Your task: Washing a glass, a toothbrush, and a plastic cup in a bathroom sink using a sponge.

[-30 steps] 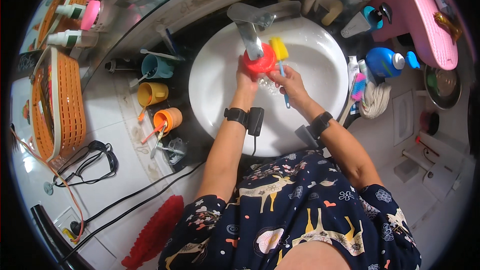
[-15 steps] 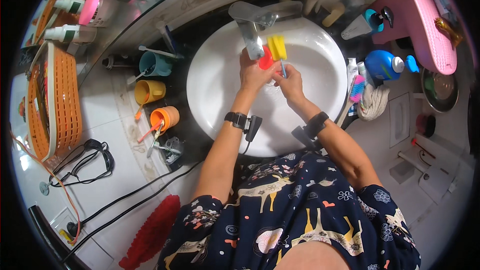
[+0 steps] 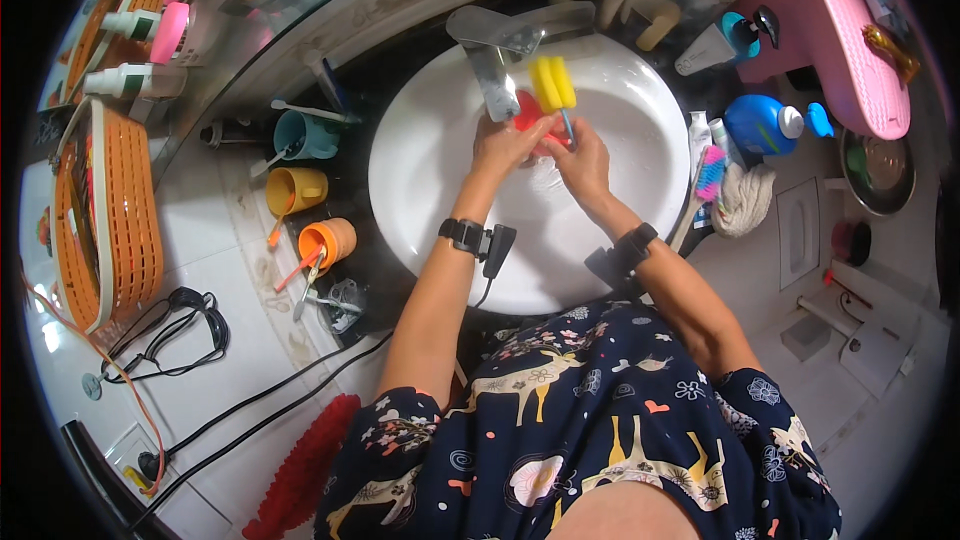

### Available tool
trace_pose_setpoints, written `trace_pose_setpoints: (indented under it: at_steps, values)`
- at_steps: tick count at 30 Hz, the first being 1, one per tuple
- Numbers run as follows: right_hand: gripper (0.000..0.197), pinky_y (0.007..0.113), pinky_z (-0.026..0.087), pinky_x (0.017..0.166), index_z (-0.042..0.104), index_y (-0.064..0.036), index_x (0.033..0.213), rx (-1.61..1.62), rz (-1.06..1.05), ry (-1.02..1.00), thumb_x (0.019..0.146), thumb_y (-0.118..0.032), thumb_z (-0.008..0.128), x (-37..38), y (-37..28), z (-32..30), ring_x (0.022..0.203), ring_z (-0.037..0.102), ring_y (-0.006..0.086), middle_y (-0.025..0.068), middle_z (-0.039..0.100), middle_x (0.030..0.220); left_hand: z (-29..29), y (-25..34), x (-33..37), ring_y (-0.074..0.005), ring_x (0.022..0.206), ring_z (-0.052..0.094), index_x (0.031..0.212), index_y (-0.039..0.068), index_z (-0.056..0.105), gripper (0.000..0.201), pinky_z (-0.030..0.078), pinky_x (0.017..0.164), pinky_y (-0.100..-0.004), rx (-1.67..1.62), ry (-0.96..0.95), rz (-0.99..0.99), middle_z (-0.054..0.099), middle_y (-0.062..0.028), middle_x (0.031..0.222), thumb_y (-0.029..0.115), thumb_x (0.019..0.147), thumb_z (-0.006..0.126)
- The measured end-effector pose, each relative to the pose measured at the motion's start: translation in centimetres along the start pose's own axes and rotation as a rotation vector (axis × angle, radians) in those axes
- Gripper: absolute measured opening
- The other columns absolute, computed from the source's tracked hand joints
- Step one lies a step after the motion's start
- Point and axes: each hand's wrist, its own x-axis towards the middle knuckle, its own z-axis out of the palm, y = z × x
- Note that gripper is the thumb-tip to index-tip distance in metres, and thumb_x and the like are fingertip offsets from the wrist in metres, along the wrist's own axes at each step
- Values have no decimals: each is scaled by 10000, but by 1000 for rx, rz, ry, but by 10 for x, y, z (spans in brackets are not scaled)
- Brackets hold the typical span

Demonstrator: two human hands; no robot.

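my left hand (image 3: pixel 510 145) clasps red cup (image 3: pixel 527 108) | my right hand (image 3: pixel 583 162) grips yellow sponge brush (image 3: pixel 553 82) | over white sink (image 3: pixel 420 170), under tap (image 3: pixel 497 50)

Blue bottle (image 3: pixel 757 124) right of basin; white tubes (image 3: pixel 125 80) far left.

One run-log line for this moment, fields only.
left hand: grips red cup | right hand: grips yellow sponge brush | where: over white sink, under tap

Both hands (image 3: pixel 548 148) on red cup (image 3: pixel 527 106) and yellow sponge brush (image 3: pixel 553 83) over white sink (image 3: pixel 420 155)
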Motion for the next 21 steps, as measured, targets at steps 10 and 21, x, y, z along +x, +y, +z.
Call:
trace_pose_setpoints:
  at_steps: [10,21]
  values:
    - [273,286,444,659,628,-7,930,257,157,-8,813,-254,620,-10,16,-13,759,565,156,109,617,861,-17,-7,-25,-251,922,568,1106,-11,464,664,466,797,-327,-132,-24,115,546,-153,1031,285,598,773]
    - [315,183,414,596,559,-51,1068,746,471,-200,800,-193,644,22,9,-25,664,499,51,2,586,801,-13,-2,-32,-233,1048,475,1237,28,291,757,463,793,-328,-662,-193,-52,422,-135,1155,216,665,749]
